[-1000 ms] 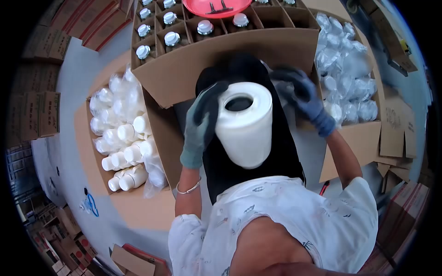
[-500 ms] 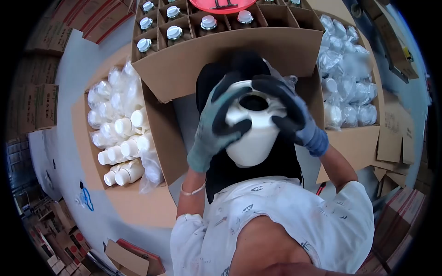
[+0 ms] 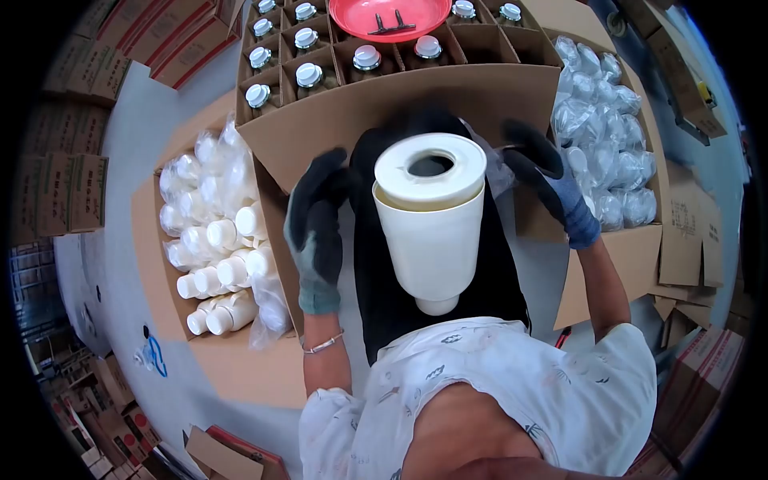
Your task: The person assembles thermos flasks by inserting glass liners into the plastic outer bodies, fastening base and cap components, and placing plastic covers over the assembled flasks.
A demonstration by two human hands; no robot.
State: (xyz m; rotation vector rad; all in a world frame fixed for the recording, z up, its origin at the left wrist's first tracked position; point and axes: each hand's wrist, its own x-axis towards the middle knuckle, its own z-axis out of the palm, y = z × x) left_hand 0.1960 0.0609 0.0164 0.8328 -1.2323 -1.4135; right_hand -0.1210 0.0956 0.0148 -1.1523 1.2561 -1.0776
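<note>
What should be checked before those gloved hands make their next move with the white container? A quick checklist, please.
1. Left hand clear of the container: ok, there is a gap.
2. Right hand clear too: ok, fingers apart from it.
3. White container steady: cannot tell; it is over the lap, no hand touching it.
4. Ring-shaped top piece seated flush: not ok, a gap shows along its near edge.
5. Dark pieces inside the red dish: ok.
</note>
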